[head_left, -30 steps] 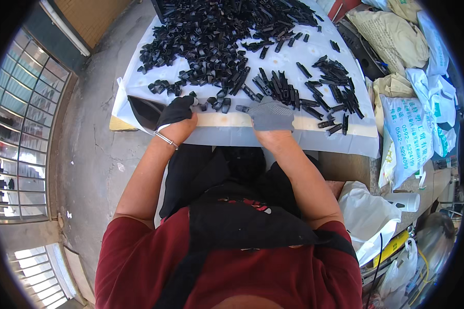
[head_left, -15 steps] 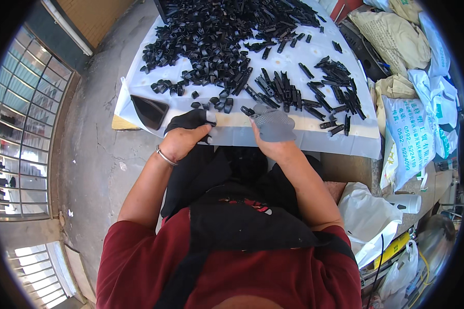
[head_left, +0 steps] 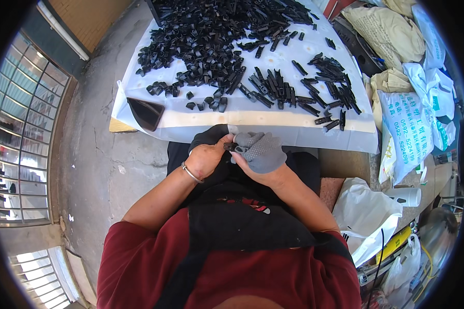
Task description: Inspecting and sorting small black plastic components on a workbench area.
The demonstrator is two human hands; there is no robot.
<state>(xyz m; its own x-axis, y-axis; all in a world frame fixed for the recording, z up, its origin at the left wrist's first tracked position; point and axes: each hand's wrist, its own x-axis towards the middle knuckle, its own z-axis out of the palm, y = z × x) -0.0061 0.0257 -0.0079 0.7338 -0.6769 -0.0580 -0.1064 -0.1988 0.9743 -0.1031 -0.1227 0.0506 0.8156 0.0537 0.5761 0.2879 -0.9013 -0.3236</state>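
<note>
head view: from where i stand, a white sheet [head_left: 325, 138] carries a heap of black parts [head_left: 196, 49]. at its near edge, the left hand [head_left: 207, 156] and right hand [head_left: 261, 154] meet, both pinching one black piece [head_left: 230, 147]. judgement: one hand should steady it, the other work squarely, without force.

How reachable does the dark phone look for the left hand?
Probably yes: the dark phone lies uncovered on the white sheet, nothing visibly blocking, though the left hand seems occupied with a black part.
</note>
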